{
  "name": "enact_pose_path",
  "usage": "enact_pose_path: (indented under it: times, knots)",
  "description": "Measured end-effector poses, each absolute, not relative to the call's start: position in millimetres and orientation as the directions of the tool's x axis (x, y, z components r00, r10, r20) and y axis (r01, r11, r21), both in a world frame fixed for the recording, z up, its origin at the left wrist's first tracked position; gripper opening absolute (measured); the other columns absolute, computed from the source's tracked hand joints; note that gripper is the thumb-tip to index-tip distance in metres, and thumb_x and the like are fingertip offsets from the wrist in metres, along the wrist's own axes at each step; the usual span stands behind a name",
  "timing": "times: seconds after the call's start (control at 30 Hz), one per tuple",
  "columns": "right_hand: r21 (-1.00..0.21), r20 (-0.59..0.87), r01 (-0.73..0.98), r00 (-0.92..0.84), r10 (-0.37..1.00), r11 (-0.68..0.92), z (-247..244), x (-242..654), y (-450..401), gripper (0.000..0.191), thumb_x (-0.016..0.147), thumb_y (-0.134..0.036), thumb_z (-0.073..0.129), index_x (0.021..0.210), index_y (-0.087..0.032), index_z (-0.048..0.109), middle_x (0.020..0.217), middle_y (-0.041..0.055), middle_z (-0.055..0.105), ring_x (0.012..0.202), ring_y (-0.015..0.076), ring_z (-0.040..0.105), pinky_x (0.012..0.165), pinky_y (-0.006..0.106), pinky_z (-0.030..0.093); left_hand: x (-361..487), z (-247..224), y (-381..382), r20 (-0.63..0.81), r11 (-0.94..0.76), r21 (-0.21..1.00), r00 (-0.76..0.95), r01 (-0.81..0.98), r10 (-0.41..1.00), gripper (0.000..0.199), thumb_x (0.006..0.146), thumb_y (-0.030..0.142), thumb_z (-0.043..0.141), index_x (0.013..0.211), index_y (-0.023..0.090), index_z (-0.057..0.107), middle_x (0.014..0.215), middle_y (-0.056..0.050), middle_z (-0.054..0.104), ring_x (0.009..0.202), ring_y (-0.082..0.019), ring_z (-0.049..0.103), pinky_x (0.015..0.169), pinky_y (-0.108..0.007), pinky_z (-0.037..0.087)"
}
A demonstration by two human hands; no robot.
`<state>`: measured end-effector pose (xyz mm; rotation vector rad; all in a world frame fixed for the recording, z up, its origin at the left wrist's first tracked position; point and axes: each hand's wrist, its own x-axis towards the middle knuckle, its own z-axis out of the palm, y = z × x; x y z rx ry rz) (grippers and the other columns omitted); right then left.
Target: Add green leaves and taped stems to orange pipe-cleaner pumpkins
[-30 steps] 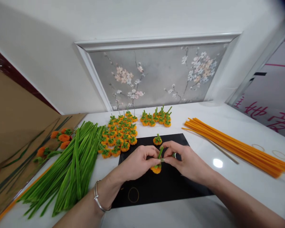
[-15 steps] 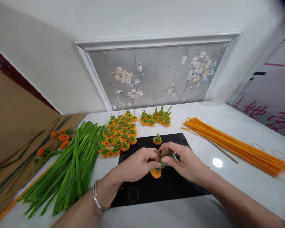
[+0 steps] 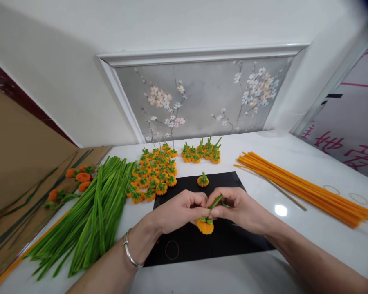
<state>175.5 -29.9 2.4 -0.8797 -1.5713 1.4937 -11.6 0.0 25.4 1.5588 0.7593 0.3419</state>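
Over the black mat (image 3: 202, 249), an orange fuzzy pumpkin (image 3: 205, 227) with green on top hangs just below my fingertips. My left hand (image 3: 182, 210) pinches the green fuzzy stem (image 3: 216, 201) at its base. Thumb and forefinger of my right hand (image 3: 233, 207) close on the same stem from the other side, and its tip sticks up between them. The fingertips of both hands touch. Behind them on the mat stands one small finished-looking pumpkin (image 3: 203, 180).
Green fuzzy stems (image 3: 95, 212) lie at left, beside a cluster of small pumpkins (image 3: 155, 173). Another group (image 3: 202, 152) stands farther back. Orange stems (image 3: 303, 188) and a thin stick (image 3: 286, 194) lie at right. A rubber band (image 3: 172, 250) rests on the mat.
The pumpkin has shifted slightly right and down, showing more of its orange body. My right fingers have closed nearer to my left ones, and the green stem's tip now shows more clearly.
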Motion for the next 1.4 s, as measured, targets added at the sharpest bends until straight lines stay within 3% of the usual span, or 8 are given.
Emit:
enact_pose_path:
  times: [0.23, 0.53, 0.73, 0.87, 1.0, 1.07, 1.27, 1.4]
  knots:
    - [-0.960, 0.226, 0.104, -0.267, 0.937, 0.261, 3.7, 173.6, -29.6, 0.015, 0.080, -0.028, 0.062, 0.071, -0.017, 0.059, 0.068, -0.0004, 0.061, 0.064, 0.0130, 0.058, 0.062, 0.026, 0.047, -13.6, 22.8, 0.8, -0.222, 0.229, 0.969, 0.751, 0.097, 0.622, 0.035, 0.084, 0.046, 0.053, 0.082, 0.012, 0.062, 0.093, -0.006, 0.054, 0.081, -0.014, 0.055, 0.074, -0.031, 0.052]
    - [-0.869, 0.317, 0.348, -0.158, 0.935, 0.353, -3.2, 173.9, -29.2, 0.010, 0.083, -0.022, 0.057, 0.074, -0.019, 0.061, 0.072, -0.0005, 0.061, 0.067, 0.0136, 0.057, 0.062, 0.025, 0.045, -0.3, 17.2, -7.5, -0.048, -0.120, 0.954, 0.534, 0.274, 0.844, 0.017, 0.069, 0.020, 0.068, 0.084, 0.014, 0.060, 0.083, -0.001, 0.057, 0.065, -0.008, 0.050, 0.062, -0.022, 0.045]
    - [-0.886, 0.305, 0.314, -0.160, 0.939, 0.341, -4.6, 171.5, -31.1, 0.008, 0.083, -0.020, 0.056, 0.088, -0.021, 0.060, 0.074, -0.0010, 0.063, 0.068, 0.0140, 0.062, 0.065, 0.027, 0.049, 0.6, 26.1, -9.1, -0.195, 0.191, 0.979, 0.564, 0.068, 0.802, 0.010, 0.070, 0.021, 0.067, 0.074, 0.012, 0.064, 0.095, -0.004, 0.055, 0.084, -0.014, 0.058, 0.076, -0.031, 0.055]
    - [-0.951, 0.217, 0.196, -0.130, 0.968, 0.239, -4.7, 172.3, -30.6, 0.037, 0.080, -0.020, 0.060, 0.115, -0.024, 0.051, 0.073, -0.0031, 0.062, 0.069, 0.0148, 0.065, 0.070, 0.029, 0.051, -2.2, 28.2, -9.1, -0.233, 0.295, 0.956, 0.582, -0.012, 0.779, 0.011, 0.068, 0.019, 0.071, 0.073, 0.012, 0.064, 0.099, -0.004, 0.055, 0.085, -0.014, 0.060, 0.077, -0.032, 0.056]
    - [-0.948, 0.272, 0.101, -0.226, 0.935, 0.301, -4.6, 174.8, -29.5, 0.008, 0.082, -0.025, 0.060, 0.085, -0.020, 0.065, 0.075, -0.0006, 0.057, 0.063, 0.0127, 0.062, 0.064, 0.027, 0.050, -5.6, 28.8, -7.1, -0.292, 0.395, 0.918, 0.647, -0.017, 0.705, 0.013, 0.071, 0.019, 0.069, 0.081, 0.010, 0.064, 0.088, -0.006, 0.060, 0.084, -0.015, 0.061, 0.077, -0.029, 0.055]
    - [-0.931, 0.317, 0.118, -0.207, 0.926, 0.345, -5.2, 176.0, -28.9, 0.010, 0.083, -0.025, 0.060, 0.076, -0.020, 0.065, 0.074, -0.0005, 0.056, 0.063, 0.0122, 0.060, 0.063, 0.027, 0.048, -6.6, 29.6, -6.8, -0.303, 0.406, 0.914, 0.669, 0.002, 0.679, 0.017, 0.074, 0.021, 0.066, 0.087, 0.010, 0.063, 0.087, -0.007, 0.060, 0.086, -0.016, 0.061, 0.075, -0.030, 0.055]
    - [-0.852, 0.398, 0.319, -0.124, 0.909, 0.416, -5.7, 176.7, -27.5, 0.010, 0.083, -0.024, 0.060, 0.074, -0.019, 0.063, 0.070, -0.0003, 0.058, 0.065, 0.0135, 0.056, 0.062, 0.026, 0.044, -2.8, 29.0, -12.9, -0.034, -0.111, 0.966, 0.542, 0.234, 0.839, 0.046, 0.070, 0.027, 0.072, 0.110, 0.023, 0.049, 0.112, -0.006, 0.052, 0.094, -0.018, 0.056, 0.073, -0.029, 0.051]
    - [-0.821, 0.424, 0.368, -0.123, 0.897, 0.438, -4.9, 175.0, -28.3, 0.010, 0.083, -0.023, 0.059, 0.075, -0.019, 0.063, 0.070, -0.0001, 0.059, 0.064, 0.0132, 0.055, 0.061, 0.025, 0.043, 2.6, 22.6, -16.1, 0.125, -0.349, 0.830, 0.464, 0.436, 0.877, 0.022, 0.077, 0.024, 0.062, 0.097, 0.021, 0.054, 0.099, -0.003, 0.057, 0.081, -0.015, 0.055, 0.066, -0.024, 0.046]
